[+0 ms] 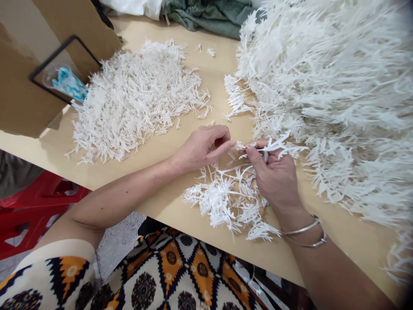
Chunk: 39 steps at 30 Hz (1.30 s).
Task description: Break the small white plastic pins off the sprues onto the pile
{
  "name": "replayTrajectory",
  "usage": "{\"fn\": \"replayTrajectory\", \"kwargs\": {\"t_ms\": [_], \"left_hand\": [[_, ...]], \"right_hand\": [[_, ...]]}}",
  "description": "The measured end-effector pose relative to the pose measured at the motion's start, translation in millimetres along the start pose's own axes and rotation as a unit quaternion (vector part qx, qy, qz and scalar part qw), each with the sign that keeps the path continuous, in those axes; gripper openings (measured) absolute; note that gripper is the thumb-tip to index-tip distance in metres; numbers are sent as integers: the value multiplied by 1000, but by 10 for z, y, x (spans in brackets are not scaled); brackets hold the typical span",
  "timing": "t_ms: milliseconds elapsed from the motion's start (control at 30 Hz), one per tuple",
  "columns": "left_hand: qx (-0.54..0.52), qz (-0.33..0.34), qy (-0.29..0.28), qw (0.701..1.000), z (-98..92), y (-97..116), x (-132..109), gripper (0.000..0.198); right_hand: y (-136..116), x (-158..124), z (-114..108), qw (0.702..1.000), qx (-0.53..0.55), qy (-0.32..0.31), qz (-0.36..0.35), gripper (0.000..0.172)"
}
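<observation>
White, slender and forked like coral, a plastic-looking sprig is held in the right hand above the table, pinched between thumb and fingers, with its branches pointed toward the large pile. The right wrist is turned inward and ringed by a silvery metal bangle. The left hand is brought in from the other side, its fingers curled and its thumb stretched toward the right fingertips; its grip is kept narrow, but whether a bit of white is caught in it cannot be told. Just below both hands, a small heap of tangled, branching pieces is spread near the table's front edge. To the right, a large pile of stringy, layered sprigs is stacked high, while to the left a lower pile is formed of short, spiky tufts. Beside this, a brown cardboard box is stood, fronted by a thin black frame and a clear cup with blue-and-white contents. Dark green cloth is left rumpled at the far edge. Diamond motifs in orange, black and cream are carried on the person's garment.
</observation>
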<state>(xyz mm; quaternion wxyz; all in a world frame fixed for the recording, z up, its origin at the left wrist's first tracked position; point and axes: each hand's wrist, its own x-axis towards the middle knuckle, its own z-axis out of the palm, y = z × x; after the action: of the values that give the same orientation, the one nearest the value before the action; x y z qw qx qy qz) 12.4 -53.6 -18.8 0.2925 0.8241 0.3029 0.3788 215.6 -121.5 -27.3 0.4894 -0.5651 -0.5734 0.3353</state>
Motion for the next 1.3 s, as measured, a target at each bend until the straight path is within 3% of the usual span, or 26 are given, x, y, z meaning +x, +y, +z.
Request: {"fn": "replayTrajectory", "kwargs": {"t_ms": [167,233,333,467,600,833,1100,1167,1300], "left_hand": [[95,-25,167,981,-67,-82,-3,19],[131,-19,196,972,-89,-100,-4,19],[143,23,150,978,-84,-72,-7,30],[119,95,13,988,5,4,-19,31],[135,58,-44,988,56,46,-39,24],[158,13,-50,986,13,109,-35,13],[82,-94,-41,991,182,92,-37,13],[75,-112,-14,991,179,60,-8,13],[56,-160,113,979,66,-67,53,16]], "right_hand": [[-22,0,15,1000,-13,22,18,16],[-12,-1,21,999,-1,25,19,14],[16,0,21,1000,6,25,8,12],[30,8,13,1000,-11,13,-17,9],[18,9,18,999,-29,1,-17,11],[-3,-19,35,997,-63,-29,-45,12],[-74,0,50,984,-103,-68,-130,6],[-78,-28,41,982,-93,-89,-137,4],[-89,-96,30,982,-43,-127,-137,8]]}}
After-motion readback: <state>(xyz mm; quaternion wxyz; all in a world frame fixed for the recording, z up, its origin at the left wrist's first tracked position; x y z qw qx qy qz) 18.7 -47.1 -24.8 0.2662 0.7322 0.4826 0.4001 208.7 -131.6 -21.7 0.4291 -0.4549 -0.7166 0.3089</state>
